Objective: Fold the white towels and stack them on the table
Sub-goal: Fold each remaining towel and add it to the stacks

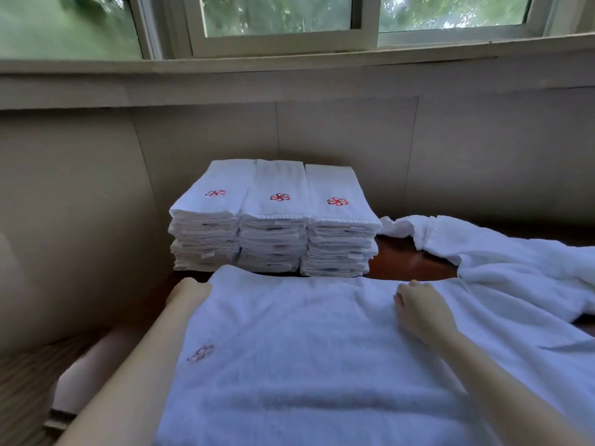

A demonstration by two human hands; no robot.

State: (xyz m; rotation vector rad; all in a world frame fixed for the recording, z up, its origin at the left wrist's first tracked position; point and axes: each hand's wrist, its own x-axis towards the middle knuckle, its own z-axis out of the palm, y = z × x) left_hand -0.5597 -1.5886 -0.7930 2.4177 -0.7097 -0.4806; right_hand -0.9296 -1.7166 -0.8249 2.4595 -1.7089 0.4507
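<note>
Centrally, right hand (421,312) rests flat-fingered on the spread white towel (306,365); grip of left hand (188,292), under its corner, cannot be told.

Matt terry-cloth towels (322,365), seemingly glossy wooden table (409,262)

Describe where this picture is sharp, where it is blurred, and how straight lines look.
Head view: folded stacks sharpest; near towel soft, its logo smeared; window sill bowed by the wide-angle lens; dim, even daylight, no glare.
</note>
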